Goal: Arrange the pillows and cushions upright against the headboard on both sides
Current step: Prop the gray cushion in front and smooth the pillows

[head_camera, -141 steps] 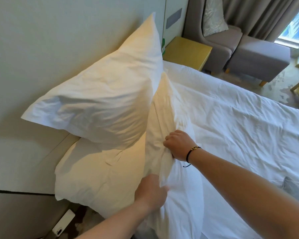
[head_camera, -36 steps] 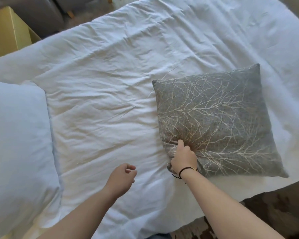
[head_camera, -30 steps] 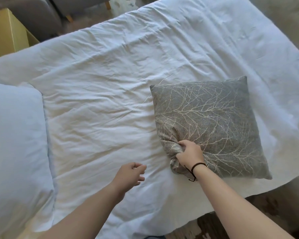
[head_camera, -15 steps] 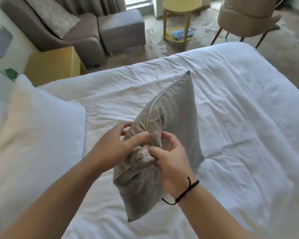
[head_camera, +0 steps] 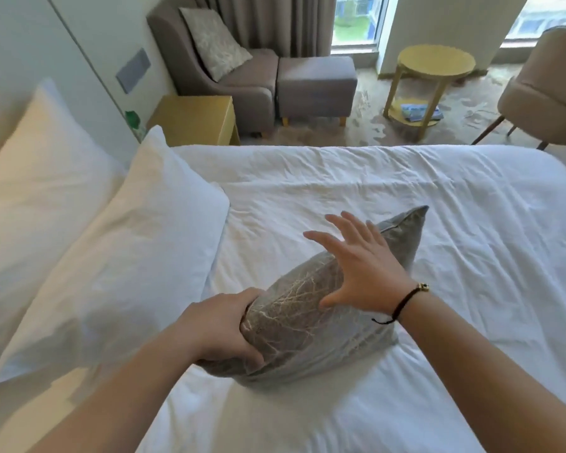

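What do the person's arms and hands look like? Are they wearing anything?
Both forearms are bare, with no sleeves showing and no gloves. The right hand has a thin black cord bracelet at the wrist, with a small gold-coloured bead and a loose end of cord hanging down. The left hand has nothing on it that I can see: no rings, no watch.

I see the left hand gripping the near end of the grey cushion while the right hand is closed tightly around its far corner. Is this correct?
Not quite. In the head view the right hand is open, fingers spread over the grey cushion, not closed on its far corner. The left hand does grip the near end.
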